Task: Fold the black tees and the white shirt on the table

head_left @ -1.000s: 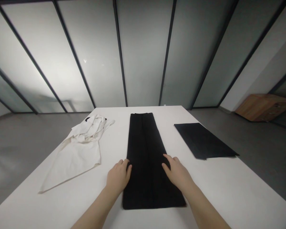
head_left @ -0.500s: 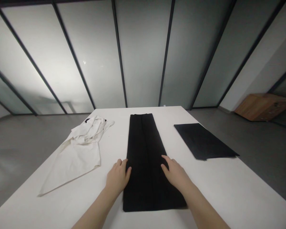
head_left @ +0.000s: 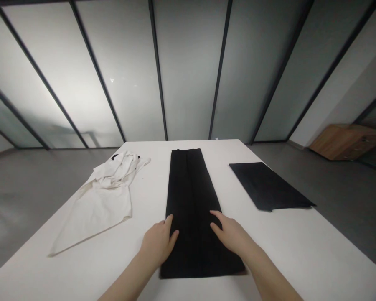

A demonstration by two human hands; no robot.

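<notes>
A long black folded cloth [head_left: 194, 192] lies flat down the middle of the white table [head_left: 301, 255], its narrower end away from me. My left hand [head_left: 159, 240] rests at its left edge, with index finger and thumb spread over the fabric. On the right edge is my right hand [head_left: 232, 234], fingers apart, fingertips over the black cloth. Neither hand grips anything that I can see. Some fingers of both hands are hidden beneath or behind the others.
A crumpled white garment [head_left: 105, 205] lies on the table's left side. To the right is a flat dark folded cloth [head_left: 269, 188], reaching the table's right edge. Beyond stand frosted glass panels [head_left: 188, 75] and a wooden cabinet [head_left: 344, 141] on the floor.
Both hands have moved slightly toward me along the black cloth, and my left fingers are further in over it. The cloth's near left corner has shifted slightly left.
</notes>
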